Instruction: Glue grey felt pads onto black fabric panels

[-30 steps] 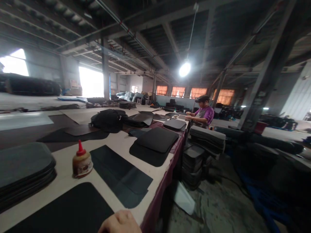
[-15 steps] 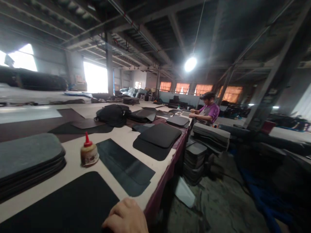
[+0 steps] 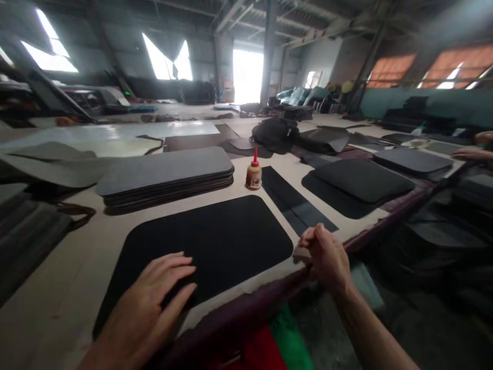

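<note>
A black sheet with rounded corners (image 3: 215, 241) lies flat on the pale table (image 3: 69, 257). Over its lower left part is my left hand (image 3: 154, 293), fingers apart, holding nothing. My right hand (image 3: 325, 254) is closed near the sheet's right corner, above the table edge; what its fingers hold, if anything, cannot be made out. A glue bottle with a red nozzle (image 3: 253, 174) stands upright behind the sheet. To its right a long dark strip (image 3: 292, 203) runs toward my right hand.
A stack of grey panels (image 3: 169, 172) stands behind the sheet. More black panels (image 3: 362, 180) lie to the right. At the far right edge, another person's hands (image 3: 468, 153) show over the table. A black bundle (image 3: 273, 134) sits farther back.
The view has swung left and down. My left hand and the whole front sheet are now in view. The other person is now mostly out of frame.
</note>
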Tool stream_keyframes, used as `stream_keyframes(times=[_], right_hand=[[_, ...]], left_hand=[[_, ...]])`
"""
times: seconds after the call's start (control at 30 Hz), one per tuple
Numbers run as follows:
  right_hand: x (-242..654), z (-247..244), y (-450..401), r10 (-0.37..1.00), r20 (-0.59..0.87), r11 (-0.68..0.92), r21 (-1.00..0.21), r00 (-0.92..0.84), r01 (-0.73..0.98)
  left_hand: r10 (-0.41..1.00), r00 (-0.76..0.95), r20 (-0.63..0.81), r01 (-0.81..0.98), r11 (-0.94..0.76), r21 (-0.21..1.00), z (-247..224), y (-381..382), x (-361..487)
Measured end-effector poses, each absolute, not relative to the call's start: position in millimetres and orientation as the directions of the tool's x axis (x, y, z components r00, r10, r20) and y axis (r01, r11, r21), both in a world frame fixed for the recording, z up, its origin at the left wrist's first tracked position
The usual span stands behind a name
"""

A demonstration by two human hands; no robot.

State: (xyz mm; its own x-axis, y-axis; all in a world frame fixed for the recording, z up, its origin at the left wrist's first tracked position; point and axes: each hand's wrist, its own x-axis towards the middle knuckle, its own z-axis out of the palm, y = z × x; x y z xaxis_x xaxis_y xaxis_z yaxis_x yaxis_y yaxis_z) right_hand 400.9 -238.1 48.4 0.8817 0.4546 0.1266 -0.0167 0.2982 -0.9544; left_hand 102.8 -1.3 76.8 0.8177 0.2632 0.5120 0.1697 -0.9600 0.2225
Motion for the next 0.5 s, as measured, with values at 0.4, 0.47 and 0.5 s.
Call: stream_keyframes(times=[0.4,0.47,0.5], right_hand=[[483,113,-187,0.44,0.18,0.187,-0.977,0.88,0.106],[500,111,-163,0.496,0.164,0.086,-0.986,0.853,0.14],[508,109,-149,0.515,0.158,0.051,-0.987,0.843,0.154]], left_hand=[[0.29,0.88,0.375,0.212,-0.948,0.235,28,-21,147],[0.301,0.879,0.369,0.226,-0.946,0.233,28,-22,147],[0.304,0.876,0.374,0.231,-0.946,0.228,29,-23,147]])
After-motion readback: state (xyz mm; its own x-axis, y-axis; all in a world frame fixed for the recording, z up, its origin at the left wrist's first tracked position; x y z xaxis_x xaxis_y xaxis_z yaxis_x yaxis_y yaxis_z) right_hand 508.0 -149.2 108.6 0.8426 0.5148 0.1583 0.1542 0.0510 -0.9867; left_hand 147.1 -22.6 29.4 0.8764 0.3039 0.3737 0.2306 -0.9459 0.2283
